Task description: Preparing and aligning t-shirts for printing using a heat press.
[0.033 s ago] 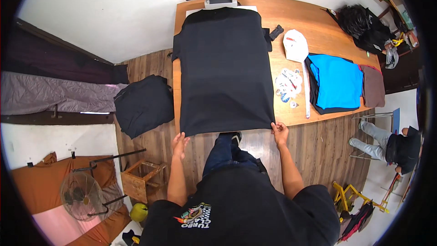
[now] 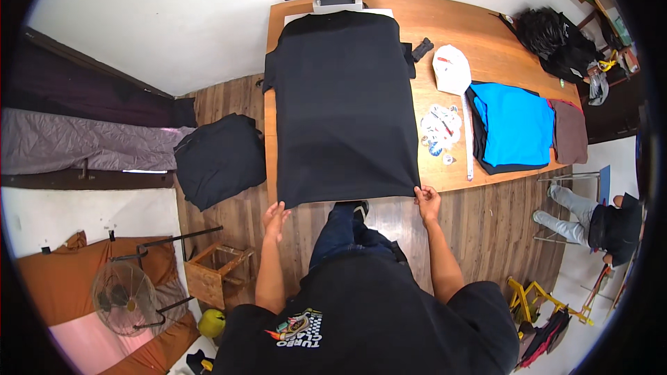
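Observation:
A black T-shirt (image 2: pixel 345 111) is spread over a pale board (image 2: pixel 381 13) on the wooden table, its bottom hem at the near edge. My left hand (image 2: pixel 276 219) pinches the hem's left corner between closed fingers. At the right corner, my right hand (image 2: pixel 427 203) grips the same hem. The cloth lies nearly smooth between them, with a slight sag near the hem. One short sleeve spreads out at each side of the shirt's far part.
Right of the shirt on the table (image 2: pixel 479 28) are round stickers (image 2: pixel 441 125), a white bag (image 2: pixel 451 69), a ruler (image 2: pixel 467 140) and folded blue cloth (image 2: pixel 514 125). A black garment pile (image 2: pixel 221 161) is at left. A stool (image 2: pixel 219 274) and fan (image 2: pixel 125 298) stand lower left; a person (image 2: pixel 611 222) sits at right.

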Demonstrator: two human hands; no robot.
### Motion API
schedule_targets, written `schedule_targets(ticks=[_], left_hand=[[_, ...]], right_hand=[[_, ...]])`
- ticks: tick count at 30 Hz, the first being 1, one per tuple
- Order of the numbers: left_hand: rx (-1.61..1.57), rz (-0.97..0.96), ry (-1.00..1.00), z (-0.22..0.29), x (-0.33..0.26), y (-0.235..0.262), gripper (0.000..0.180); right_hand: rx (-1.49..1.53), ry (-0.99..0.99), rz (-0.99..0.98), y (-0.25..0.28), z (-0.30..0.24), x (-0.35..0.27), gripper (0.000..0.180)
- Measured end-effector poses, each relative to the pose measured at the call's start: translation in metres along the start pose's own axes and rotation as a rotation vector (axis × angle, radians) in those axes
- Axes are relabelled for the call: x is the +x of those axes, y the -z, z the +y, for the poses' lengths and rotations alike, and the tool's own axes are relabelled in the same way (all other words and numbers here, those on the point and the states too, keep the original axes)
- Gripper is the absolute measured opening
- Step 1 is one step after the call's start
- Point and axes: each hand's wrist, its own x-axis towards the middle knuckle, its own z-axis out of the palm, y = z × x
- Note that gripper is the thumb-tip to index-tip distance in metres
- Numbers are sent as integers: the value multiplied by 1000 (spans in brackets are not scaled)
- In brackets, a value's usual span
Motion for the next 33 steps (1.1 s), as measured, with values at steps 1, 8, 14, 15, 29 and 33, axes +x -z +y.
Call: schedule_targets(ticks=[1, 8, 14, 15, 29, 33], left_hand=[[11, 17, -79, -1, -3, -2, 56], [149, 24, -103, -10, 9, 6, 43], [756, 197, -462, -5, 1, -5, 37], [869, 230, -508, 0, -8, -13, 36], [1525, -546, -1042, -40, -43, -65, 72], [1524, -401, -1093, -35, -47, -62, 64]], right_hand=[[36, 50, -67, 1, 1, 1, 18], [-107, 95, -64, 5, 19, 14, 17], [-523, 253, 14, 0, -6, -1, 25], [-685, 329, 101, -2, -15, -7, 28], [-1320, 637, -572, -10, -11, -51, 73], [-1290, 641, -569, -4, -15, -56, 70]])
